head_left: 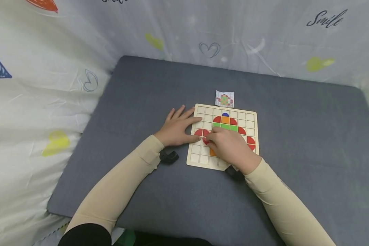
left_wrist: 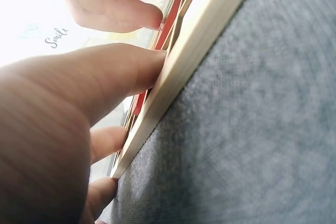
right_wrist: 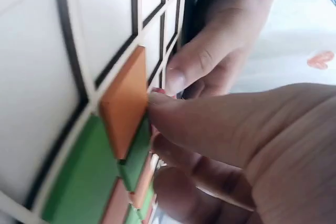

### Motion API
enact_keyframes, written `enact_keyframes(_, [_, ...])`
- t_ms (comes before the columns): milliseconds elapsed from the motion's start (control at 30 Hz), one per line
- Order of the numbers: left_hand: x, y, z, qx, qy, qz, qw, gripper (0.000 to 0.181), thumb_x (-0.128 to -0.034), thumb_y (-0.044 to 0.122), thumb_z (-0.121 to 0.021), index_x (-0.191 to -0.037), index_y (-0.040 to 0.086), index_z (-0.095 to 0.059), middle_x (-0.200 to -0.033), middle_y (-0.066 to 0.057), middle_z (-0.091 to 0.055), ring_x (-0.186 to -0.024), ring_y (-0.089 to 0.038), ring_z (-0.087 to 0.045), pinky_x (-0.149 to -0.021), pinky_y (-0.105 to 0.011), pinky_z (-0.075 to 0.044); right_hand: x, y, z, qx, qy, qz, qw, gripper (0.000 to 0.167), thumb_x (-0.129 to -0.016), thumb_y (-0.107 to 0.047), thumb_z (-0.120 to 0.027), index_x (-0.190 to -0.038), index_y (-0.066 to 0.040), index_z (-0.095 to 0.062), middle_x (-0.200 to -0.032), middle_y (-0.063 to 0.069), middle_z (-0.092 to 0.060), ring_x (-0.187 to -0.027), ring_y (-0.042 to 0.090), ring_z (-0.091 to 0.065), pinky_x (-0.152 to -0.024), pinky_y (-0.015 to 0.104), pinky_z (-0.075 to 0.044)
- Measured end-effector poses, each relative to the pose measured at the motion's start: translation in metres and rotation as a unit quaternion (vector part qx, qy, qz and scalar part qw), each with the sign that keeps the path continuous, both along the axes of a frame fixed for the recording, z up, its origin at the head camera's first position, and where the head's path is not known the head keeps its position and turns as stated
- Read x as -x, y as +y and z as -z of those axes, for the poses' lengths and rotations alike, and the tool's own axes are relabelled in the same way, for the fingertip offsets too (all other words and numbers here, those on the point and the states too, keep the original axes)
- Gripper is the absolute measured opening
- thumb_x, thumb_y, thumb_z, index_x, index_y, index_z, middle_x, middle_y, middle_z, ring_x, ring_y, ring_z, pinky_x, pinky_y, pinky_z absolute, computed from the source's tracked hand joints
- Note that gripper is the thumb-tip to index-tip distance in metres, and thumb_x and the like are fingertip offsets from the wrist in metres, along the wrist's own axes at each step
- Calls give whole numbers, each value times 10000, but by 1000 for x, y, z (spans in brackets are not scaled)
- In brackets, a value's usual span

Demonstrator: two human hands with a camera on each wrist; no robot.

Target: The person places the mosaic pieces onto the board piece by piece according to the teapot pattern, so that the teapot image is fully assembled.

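Note:
A light wooden grid board (head_left: 200,158) lies on the dark grey padded surface, with flat coloured tiles in its cells. My left hand (head_left: 177,130) rests at the board's left side, fingers spread, thumb on the rim. With its thumb and fingertips, my right hand (head_left: 230,145) pinches a red tile (head_left: 205,141) at a cell in the left-centre of the board. In the right wrist view that red tile (right_wrist: 158,90) is mostly hidden by the fingers. An orange tile (right_wrist: 125,103) and green tiles (right_wrist: 76,174) sit close to the right thumb.
A small printed pattern card (head_left: 224,99) lies just beyond the board's far edge. The grey surface (head_left: 160,92) extends around the board. Pale printed curtains (head_left: 184,30) hang behind and to the left. Black wrist straps (head_left: 169,157) sit near both wrists.

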State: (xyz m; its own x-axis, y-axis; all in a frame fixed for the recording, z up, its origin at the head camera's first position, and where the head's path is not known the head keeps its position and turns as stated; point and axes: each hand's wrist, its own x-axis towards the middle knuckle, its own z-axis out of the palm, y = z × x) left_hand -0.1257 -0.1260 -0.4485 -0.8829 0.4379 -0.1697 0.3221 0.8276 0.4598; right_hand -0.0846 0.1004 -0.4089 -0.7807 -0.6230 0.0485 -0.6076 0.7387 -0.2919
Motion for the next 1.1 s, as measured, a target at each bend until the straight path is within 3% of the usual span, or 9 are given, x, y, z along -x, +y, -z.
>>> enact_keyframes(300, [0, -2, 2, 25, 23, 23, 10000, 765, -937, 637, -686, -1609, 356, -451, -1773, 37, -120, -1640, -294, 33, -1294, -565, 73, 1, 0, 2, -61, -253, 168, 9995, 364, -934, -170, -808, -1261, -19, -754, -1098, 85, -631, -767, 186, -627, -607, 317, -549])
enact_keyframes(600, [2, -2, 4, -45, 43, 38, 10000, 755, -942, 625, -688, -1607, 348, -458, -1772, 32, -132, -1640, -295, 31, -1293, -567, 73, 3, 1, 5, 199, -340, 56, 9992, 181, -933, -139, -810, -1084, -39, -806, -1047, 60, -663, -850, 188, -640, -717, 345, -585])
enact_keyframes(733, [-1, -1, 5, -25, -41, 87, 10000, 754, -946, 623, -682, -1608, 340, -458, -1773, 25, -128, -1640, -302, 30, -1293, -571, 67, 1, 1, 7, 296, -415, 22, 9987, 163, -940, -135, -801, -1077, -48, -810, -1028, 53, -690, -868, 187, -662, -761, 353, -604])
enact_keyframes(1100, [-2, -4, 1, -93, 4, 136, 9999, 751, -946, 613, -685, -1607, 333, -462, -1773, 18, -133, -1639, -312, 26, -1289, -582, 63, -2, 0, 5, 242, -268, 62, 9993, 167, -946, -155, -787, -1096, -85, -811, -1022, 41, -695, -827, 173, -659, -693, 335, -588])
